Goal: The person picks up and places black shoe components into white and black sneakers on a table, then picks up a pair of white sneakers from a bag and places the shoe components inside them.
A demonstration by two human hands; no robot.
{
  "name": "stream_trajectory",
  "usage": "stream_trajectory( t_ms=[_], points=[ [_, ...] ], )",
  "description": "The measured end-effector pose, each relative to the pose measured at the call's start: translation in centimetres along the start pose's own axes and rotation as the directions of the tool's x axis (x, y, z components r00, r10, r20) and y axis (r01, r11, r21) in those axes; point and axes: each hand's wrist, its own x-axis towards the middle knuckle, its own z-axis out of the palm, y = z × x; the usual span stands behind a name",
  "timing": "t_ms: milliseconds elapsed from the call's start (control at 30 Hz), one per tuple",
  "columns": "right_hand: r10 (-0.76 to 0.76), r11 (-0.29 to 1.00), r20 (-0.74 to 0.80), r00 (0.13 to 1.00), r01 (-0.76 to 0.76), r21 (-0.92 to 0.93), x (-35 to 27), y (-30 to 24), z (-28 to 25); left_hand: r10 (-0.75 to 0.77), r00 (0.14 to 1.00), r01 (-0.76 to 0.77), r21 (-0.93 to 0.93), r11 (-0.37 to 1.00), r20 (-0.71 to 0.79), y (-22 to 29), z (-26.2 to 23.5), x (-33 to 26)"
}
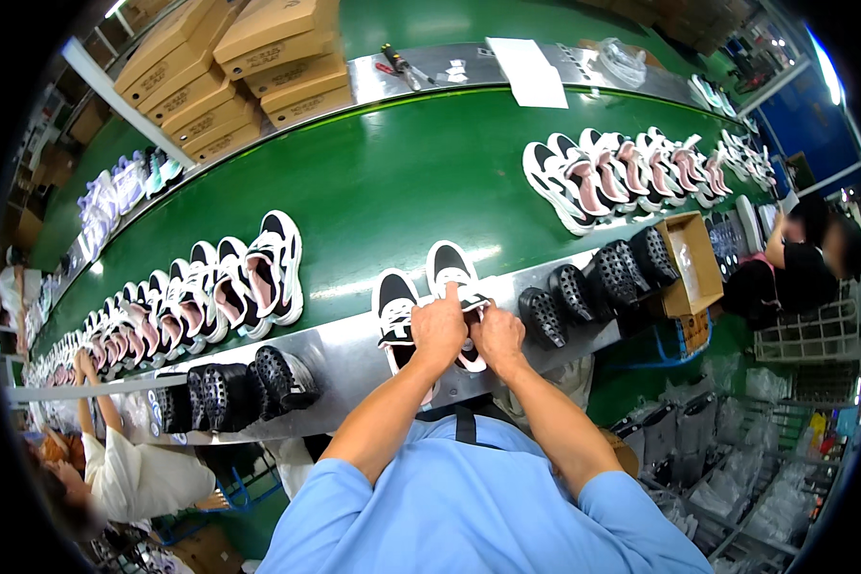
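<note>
The person is wearing a light blue short-sleeved shirt, its 2 sleeves ending above the elbows and leaving both forearms bare. A dark strap is showing at the chest. The left hand (437,330) and right hand (497,337) are wearing no gloves.

Both forearms extended forward; left hand (438,330), right hand (498,337) close together, fingers curled.

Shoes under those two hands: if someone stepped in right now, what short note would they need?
Left hand: on the right shoe of the pair, forefinger stretched along its tongue.
Right hand: pinching the same shoe's near end.
Left shoe lies untouched beside it on the metal ledge.
Done: rows of shoes stand on the green belt, left and right.
Left: this pair is still on the ledge; whether it is finished cannot be told.
</note>
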Motion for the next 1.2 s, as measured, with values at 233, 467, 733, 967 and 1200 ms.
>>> stream_trajectory(
  t_ms=[233,467,733,967,1200],
  points=[
    [-0.049,0.999,0.052,0.997,0.05,-0.007,0.0,2.5,0.0,0.117,0.877,-0.121,0.021,0.992,-0.465,-3.2,-4.9,-12.0],
    [-0.108,0.994,0.156,0.982,0.111,-0.009,-2.0,1.5,-0.9,-0.295,0.917,0.148,-0.458,0.876,-0.268,-7.9,3.7,-10.9],
    [-0.246,0.951,0.288,0.925,0.173,0.256,-6.5,-2.3,-10.6,-0.321,0.465,0.473,-0.075,0.878,-0.825,-17.0,-12.6,-23.2],
    [-0.299,0.886,0.464,0.834,0.061,0.461,-8.0,-9.4,-8.9,-0.456,0.388,0.742,-0.022,0.67,-0.801,-33.8,-14.5,-31.2],
    [-0.396,0.89,0.451,0.8,0.213,0.403,-8.6,-10.6,-7.6,-0.427,0.449,0.704,0.016,0.71,-0.785,-36.1,-16.0,-31.8]
  ],
)
